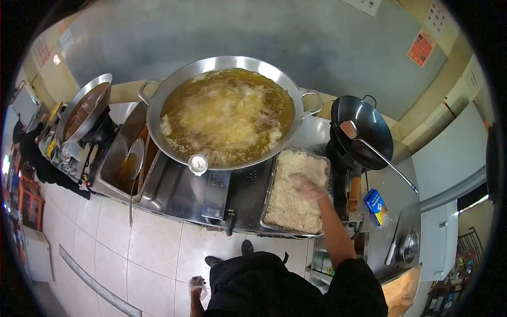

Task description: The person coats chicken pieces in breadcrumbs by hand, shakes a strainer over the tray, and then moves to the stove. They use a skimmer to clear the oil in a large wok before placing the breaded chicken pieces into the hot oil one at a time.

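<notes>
My right hand [309, 187], in a thin clear glove, reaches out over a metal tray [274, 174] filled with pale breadcrumbs. The hand is blurred and sits at the crumb surface near the tray's far right part; whether it grips anything I cannot tell. My left hand [196, 288], also gloved, hangs low beside my body above the tiled floor, holding nothing. Just beyond the tray a large steel wok [158, 113] holds bubbling golden oil with pale pieces frying in it. A round dial thermometer [198, 165] is clipped to its near rim.
A black wok [369, 121] with a long-handled ladle [380, 156] stands on a burner at the right. A blue box [376, 207] and a small steel pot [409, 245] lie on the counter beyond. At left are an oily steel pan [113, 164] and another wok [84, 108].
</notes>
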Tool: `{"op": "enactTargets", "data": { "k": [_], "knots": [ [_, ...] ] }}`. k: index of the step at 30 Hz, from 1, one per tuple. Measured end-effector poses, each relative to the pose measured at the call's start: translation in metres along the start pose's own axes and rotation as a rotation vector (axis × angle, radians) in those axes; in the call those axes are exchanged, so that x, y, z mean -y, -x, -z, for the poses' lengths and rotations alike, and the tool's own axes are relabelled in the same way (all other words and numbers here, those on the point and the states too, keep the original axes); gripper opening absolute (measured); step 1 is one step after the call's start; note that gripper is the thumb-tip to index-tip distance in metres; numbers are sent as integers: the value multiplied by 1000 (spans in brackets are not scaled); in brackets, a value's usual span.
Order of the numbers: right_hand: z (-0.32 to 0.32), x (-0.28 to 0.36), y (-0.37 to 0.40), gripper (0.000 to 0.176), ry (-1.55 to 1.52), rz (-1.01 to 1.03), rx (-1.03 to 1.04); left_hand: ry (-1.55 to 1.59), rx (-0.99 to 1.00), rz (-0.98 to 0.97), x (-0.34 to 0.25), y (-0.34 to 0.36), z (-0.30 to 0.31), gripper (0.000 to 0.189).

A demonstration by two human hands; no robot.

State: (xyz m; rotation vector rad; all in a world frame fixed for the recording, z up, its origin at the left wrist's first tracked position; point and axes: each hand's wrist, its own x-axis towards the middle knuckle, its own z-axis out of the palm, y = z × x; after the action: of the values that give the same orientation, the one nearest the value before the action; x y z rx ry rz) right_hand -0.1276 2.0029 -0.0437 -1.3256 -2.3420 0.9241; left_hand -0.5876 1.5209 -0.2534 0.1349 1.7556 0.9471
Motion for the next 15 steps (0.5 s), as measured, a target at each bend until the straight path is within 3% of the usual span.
{"op": "enactTargets", "data": {
  "k": [3,8,11,12,14,15],
  "knots": [
    [-40,-17,0,20,282,-83,110,-30,-23,-13,-34,4,-8,22],
    [-58,-54,-6,19,333,-3,178,5,6,-103,-41,12,-11,25],
    [-82,-128,-28,23,302,142,83,14,48,-90,-8,12,-11,24],
    [-97,-163,-41,25,319,217,28,95,71,5,10,5,-9,23],
    [-70,-116,-46,28,530,159,195,-67,178,-54,40,-1,1,20],
    [-56,-85,-49,41,514,89,346,-313,149,-106,30,17,-5,15]
  ]
}}
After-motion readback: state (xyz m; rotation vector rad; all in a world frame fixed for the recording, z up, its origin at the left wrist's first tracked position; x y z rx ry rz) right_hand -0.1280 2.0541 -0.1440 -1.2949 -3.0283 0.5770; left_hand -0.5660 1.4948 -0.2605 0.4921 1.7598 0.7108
